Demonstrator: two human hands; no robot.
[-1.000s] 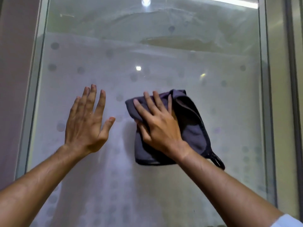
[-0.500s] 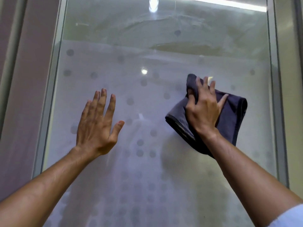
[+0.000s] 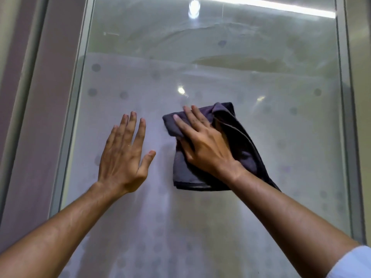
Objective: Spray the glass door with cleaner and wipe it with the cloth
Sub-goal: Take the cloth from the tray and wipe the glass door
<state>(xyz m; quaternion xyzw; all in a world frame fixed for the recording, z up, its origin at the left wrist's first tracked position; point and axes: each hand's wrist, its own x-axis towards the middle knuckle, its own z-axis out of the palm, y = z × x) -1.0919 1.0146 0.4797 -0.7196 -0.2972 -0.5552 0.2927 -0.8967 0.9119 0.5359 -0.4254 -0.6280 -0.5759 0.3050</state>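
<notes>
Glass door (image 3: pixel 261 137) has the right hand (image 3: pixel 202 149) flat, fingers spread on the cloth (image 3: pixel 243 149), left hand (image 3: pixel 122 157) splayed beside.

Both bare forearms reach up from the bottom corners of the frame toward its centre. The left hand (image 3: pixel 123 155) is flat and spread, palm forward, fingers (image 3: pixel 132 125) pointing up and thumb angled out to the right. The right hand (image 3: pixel 202 145), just right of centre, lies palm down with fingers extended up and leftward, pressed flat.
</notes>
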